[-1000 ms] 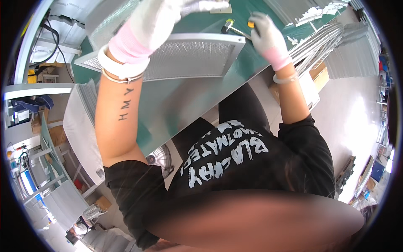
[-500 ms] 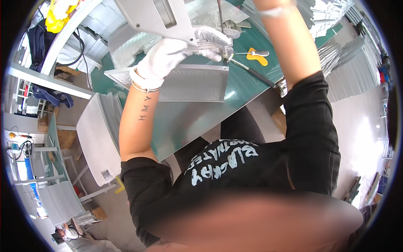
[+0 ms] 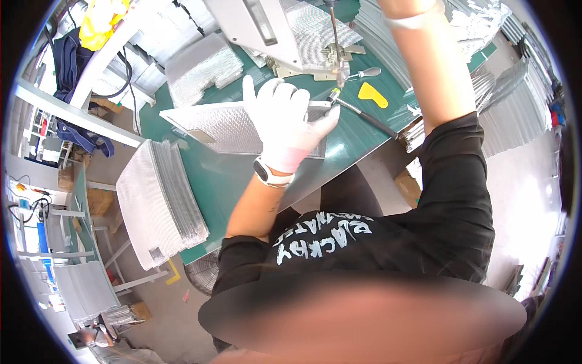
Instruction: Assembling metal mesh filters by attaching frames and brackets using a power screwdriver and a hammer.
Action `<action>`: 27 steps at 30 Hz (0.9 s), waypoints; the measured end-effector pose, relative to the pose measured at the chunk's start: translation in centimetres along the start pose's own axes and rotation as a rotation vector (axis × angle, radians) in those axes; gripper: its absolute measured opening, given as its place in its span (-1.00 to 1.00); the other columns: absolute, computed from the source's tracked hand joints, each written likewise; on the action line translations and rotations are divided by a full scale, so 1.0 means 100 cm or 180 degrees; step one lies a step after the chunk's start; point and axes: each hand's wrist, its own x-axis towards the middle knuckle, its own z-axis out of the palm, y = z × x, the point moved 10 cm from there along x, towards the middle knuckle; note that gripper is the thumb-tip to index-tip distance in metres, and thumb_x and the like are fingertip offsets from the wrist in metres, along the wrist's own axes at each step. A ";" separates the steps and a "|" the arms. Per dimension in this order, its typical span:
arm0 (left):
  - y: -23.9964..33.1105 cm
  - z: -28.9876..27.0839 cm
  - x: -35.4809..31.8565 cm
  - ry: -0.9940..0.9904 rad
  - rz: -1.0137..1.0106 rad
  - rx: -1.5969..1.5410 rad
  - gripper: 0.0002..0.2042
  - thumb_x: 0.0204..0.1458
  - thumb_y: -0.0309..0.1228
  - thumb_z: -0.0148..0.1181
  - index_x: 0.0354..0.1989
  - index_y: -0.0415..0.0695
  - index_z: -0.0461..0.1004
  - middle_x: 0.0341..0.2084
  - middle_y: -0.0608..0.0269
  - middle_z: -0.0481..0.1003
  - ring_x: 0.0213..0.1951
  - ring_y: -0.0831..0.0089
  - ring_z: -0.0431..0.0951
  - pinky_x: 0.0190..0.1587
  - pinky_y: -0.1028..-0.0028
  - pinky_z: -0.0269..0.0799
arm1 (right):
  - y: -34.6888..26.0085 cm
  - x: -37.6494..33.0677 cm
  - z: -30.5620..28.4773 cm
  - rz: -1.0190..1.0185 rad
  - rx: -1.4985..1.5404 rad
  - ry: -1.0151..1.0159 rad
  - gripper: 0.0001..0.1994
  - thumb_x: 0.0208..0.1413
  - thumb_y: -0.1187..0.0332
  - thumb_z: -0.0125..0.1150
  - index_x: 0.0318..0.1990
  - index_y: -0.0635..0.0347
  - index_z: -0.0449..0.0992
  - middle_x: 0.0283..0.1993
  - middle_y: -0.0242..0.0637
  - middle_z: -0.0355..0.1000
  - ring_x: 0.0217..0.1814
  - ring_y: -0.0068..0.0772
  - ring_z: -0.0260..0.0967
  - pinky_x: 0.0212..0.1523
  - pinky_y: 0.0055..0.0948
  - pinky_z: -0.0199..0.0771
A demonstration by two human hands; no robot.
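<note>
My left hand [image 3: 284, 124], in a white glove with a watch at its wrist, is over a shallow grey perforated metal panel [image 3: 227, 124]. Its fingers are apart and its thumb points toward the panel's right corner; whether it touches the panel I cannot tell. My right forearm [image 3: 433, 67] reaches up past the top edge, so the right hand itself is out of the picture. Ahead of the left hand stands a grey slotted machine housing [image 3: 260, 27], with an upright metal rod [image 3: 335, 36] beside it.
On the green table [image 3: 242, 182] are a yellow scraper [image 3: 372, 95], a screwdriver [image 3: 367, 73] and a black-handled tool [image 3: 370, 119]. Perforated sheets [image 3: 157, 200] are stacked at the left edge, others [image 3: 203, 67] lie at the back. A fan [image 3: 203, 270] stands below.
My left hand has come away from beside the machine housing, moving nearer and to the right over the panel, with its fingers spreading. The right forearm stays raised.
</note>
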 end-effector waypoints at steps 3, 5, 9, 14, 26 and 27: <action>0.005 0.010 -0.013 -0.0151 -0.0324 -0.0056 -0.74 -0.28 -0.23 0.35 -0.61 -0.05 0.37 -0.53 0.22 0.36 -0.30 0.17 0.43 -0.16 0.06 0.23 | -0.017 -0.019 0.019 -0.1532 -0.1150 -0.0629 -0.88 0.25 0.29 0.18 -0.19 0.11 0.51 -0.43 -0.51 0.43 -0.49 -0.69 0.40 -0.50 -0.69 0.42; 0.006 0.009 -0.014 -0.0163 -0.0366 0.0000 -0.83 -0.28 -0.29 0.30 -0.56 -0.02 0.44 -0.53 0.28 0.42 -0.35 0.22 0.44 -0.17 0.12 0.23 | -0.007 -0.022 0.023 -0.1468 -0.0825 -0.0608 -0.86 0.27 0.27 0.15 -0.19 0.11 0.50 -0.40 -0.47 0.44 -0.49 -0.68 0.40 -0.49 -0.67 0.44; 0.010 0.002 -0.013 0.0053 -0.0249 -0.0166 -0.85 -0.26 -0.29 0.33 -0.53 0.02 0.49 -0.55 0.34 0.47 -0.47 0.24 0.42 -0.22 0.18 0.20 | 0.008 -0.011 0.005 -0.1020 -0.1053 -0.0089 -0.84 0.30 0.24 0.11 -0.16 0.10 0.49 -0.38 -0.42 0.45 -0.50 -0.64 0.41 -0.52 -0.62 0.45; 0.011 0.002 -0.013 -0.0083 -0.0235 -0.0260 -0.82 -0.24 -0.30 0.35 -0.58 0.01 0.44 -0.60 0.32 0.45 -0.53 0.22 0.41 -0.25 0.20 0.20 | 0.017 -0.016 0.023 -0.1084 -0.0985 -0.0655 -0.84 0.30 0.23 0.10 -0.18 0.10 0.48 -0.40 -0.45 0.47 -0.49 -0.63 0.42 -0.46 -0.65 0.43; -0.006 0.014 -0.021 -0.0204 -0.0554 -0.1175 -0.87 -0.23 -0.39 0.37 -0.50 -0.01 0.53 -0.52 0.27 0.53 -0.44 0.24 0.51 -0.40 0.24 0.37 | 0.059 -0.032 0.046 -0.0659 -0.0784 -0.1779 -0.77 0.30 0.20 0.10 -0.34 0.12 0.40 -0.50 -0.41 0.32 -0.56 -0.60 0.26 -0.59 -0.63 0.17; -0.001 0.019 -0.030 -0.0276 -0.0225 -0.1067 -0.87 -0.24 -0.42 0.37 -0.47 -0.02 0.55 -0.48 0.26 0.55 -0.41 0.23 0.51 -0.35 0.20 0.38 | 0.075 -0.033 0.039 -0.0300 -0.0549 -0.1303 -0.69 0.31 0.15 0.09 -0.42 0.13 0.38 -0.53 -0.42 0.30 -0.59 -0.62 0.22 -0.64 -0.65 0.11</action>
